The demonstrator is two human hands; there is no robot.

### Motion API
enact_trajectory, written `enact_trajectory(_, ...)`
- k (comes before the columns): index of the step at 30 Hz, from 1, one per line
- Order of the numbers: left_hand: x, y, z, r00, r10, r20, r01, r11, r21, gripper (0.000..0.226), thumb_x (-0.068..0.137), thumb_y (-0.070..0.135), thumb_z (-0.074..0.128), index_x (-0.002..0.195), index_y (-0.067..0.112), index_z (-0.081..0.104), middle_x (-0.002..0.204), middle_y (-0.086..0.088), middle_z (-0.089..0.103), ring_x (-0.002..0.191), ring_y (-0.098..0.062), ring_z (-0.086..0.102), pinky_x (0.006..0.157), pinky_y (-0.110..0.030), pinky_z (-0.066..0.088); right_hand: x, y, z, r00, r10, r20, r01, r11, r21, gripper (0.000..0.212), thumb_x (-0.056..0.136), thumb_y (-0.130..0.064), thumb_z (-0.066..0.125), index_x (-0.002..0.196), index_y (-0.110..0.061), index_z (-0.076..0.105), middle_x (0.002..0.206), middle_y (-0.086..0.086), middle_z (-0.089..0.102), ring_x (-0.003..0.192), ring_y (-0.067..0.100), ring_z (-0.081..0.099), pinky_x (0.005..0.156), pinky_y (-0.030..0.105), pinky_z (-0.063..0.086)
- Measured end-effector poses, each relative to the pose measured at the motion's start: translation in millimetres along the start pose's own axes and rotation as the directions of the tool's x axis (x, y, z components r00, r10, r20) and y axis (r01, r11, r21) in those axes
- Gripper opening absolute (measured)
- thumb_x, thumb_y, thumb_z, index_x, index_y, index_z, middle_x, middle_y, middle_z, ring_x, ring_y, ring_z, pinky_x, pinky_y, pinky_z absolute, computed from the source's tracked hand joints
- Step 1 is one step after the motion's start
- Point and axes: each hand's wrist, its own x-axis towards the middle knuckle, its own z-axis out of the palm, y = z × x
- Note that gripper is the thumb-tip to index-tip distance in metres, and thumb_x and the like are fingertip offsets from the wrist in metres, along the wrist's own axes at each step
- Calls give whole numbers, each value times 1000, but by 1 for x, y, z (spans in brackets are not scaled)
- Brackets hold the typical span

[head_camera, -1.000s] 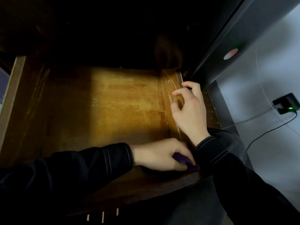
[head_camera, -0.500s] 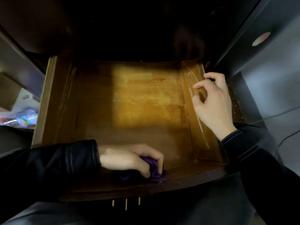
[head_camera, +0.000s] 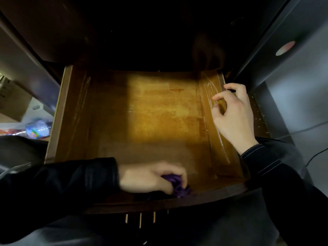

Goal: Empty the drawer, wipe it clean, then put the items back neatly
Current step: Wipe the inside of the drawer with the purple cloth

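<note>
The wooden drawer point(head_camera: 156, 112) is pulled out below me and holds nothing but my hand and a cloth. My left hand point(head_camera: 150, 177) grips a crumpled purple cloth point(head_camera: 179, 189) against the drawer floor, close to the inside of the front wall. My right hand point(head_camera: 232, 114) rests on top of the drawer's right side wall point(head_camera: 213, 96), with its fingers loosely curled over the edge. Dark sleeves cover both arms. The back of the drawer lies in deep shadow.
Dark cabinet panels point(head_camera: 284, 50) rise to the right of the drawer. Colourful wrapped items point(head_camera: 35, 129) and a cardboard box point(head_camera: 10, 98) lie on the floor at the left. A cable point(head_camera: 301, 129) runs along the right.
My left hand has slid the cloth from the drawer's front right corner leftward to its front middle. My right hand stays on the right side wall.
</note>
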Motion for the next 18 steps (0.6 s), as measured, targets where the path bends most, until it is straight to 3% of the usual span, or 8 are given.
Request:
enact_trajectory(4,-28,-5,-3,997,-73,-29,71,995,-64,23,84,-5,56,96,14,59,98,4,52,93,-3,50,84,-16,35,0,0,1,1000,-12,-10,12,1000,-10,17,91,-19,64,106,-13,67,138,5,44,121,25,51,81,29,47)
enact_trajectory(9,11,4,15,991,-90,-103,89,996,-9,28,77,12,52,101,4,64,99,-4,57,92,-12,53,88,-30,42,-1,-3,-6,1000,-22,20,22,1000,-13,19,91,-20,65,109,-14,66,141,5,41,124,25,47,84,30,48)
enact_trajectory(12,21,4,19,979,-103,-178,102,995,-19,22,82,9,57,102,6,66,96,-4,61,90,-16,55,88,-34,45,-2,-4,-13,994,-31,108,33,999,-13,25,91,-22,65,116,-18,63,145,2,36,128,24,44,89,29,45)
enact_trajectory(18,3,13,-6,880,-129,-458,44,980,-192,23,90,-5,59,90,15,67,80,5,66,72,-11,60,69,-21,46,-2,-10,-53,964,-60,260,41,996,79,36,93,-29,64,127,-31,56,135,-12,44,121,12,48,94,30,44)
